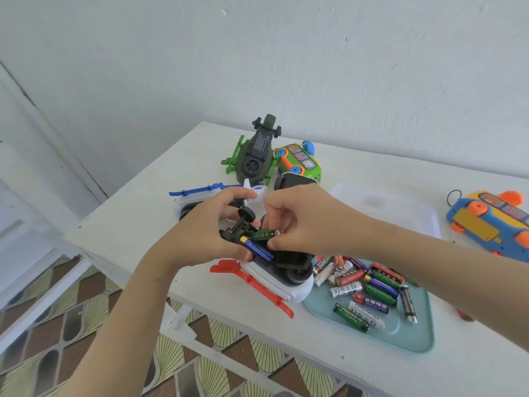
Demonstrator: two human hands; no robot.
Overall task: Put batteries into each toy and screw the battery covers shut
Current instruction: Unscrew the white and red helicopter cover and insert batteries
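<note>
The white surface (pixel 123 224) has bare room on its left side. The left hand (pixel 200 236) holds the upside-down white toy plane with red wings (pixel 289 287). Its fingers curl round the wheel end to keep the plane from sliding. Behind this hand lies a white plane with blue wings (pixel 197 194).

The red-winged plane's battery box is open. A blue battery (pixel 256 248) already lies in it. Just beside it, a green battery (pixel 262 234) is going in. The right hand (pixel 289 222) pinches it, fingers clamped on it. It may not be all the way down yet, because the fingers hide part of it.

So the step is filling this plane. Next, the green battery needs a firm push into its slot. Then the cover must go on and be screwed shut. I cannot spot a cover or a screwdriver.

Farther back sit a dark green plane (pixel 254 156) and a green toy bus (pixel 300 163). A teal tray (pixel 415 339) of spare batteries (pixel 372 285) sits right next to the plane's nose. A blue and orange toy bus (pixel 492 222) is far right.

One red wing reaches close to the front edge, so the push should go down, not toward the person.
</note>
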